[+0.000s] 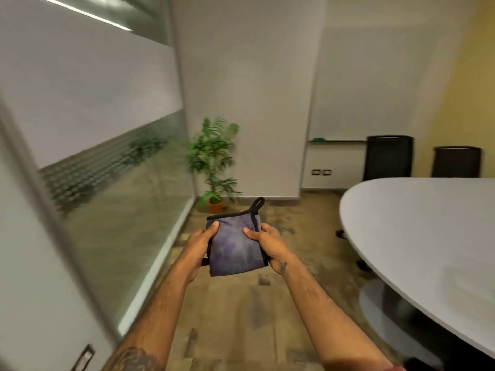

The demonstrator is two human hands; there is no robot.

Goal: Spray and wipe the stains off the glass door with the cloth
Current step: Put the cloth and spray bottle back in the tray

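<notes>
A folded purple-grey cloth (235,246) with black trim and a hanging loop sits between both my hands at the middle of the view. My left hand (199,243) grips its left edge, thumb on top. My right hand (269,243) grips its right edge, thumb pressed on the fabric. The glass door and glass wall (112,204) run along the left, frosted in the upper part and clear below. No spray bottle is in view.
A white oval table (428,236) fills the right side, with two dark chairs (388,156) behind it. A potted plant (214,162) stands in the far corner by the glass. Patterned brown floor (241,317) lies below my arms.
</notes>
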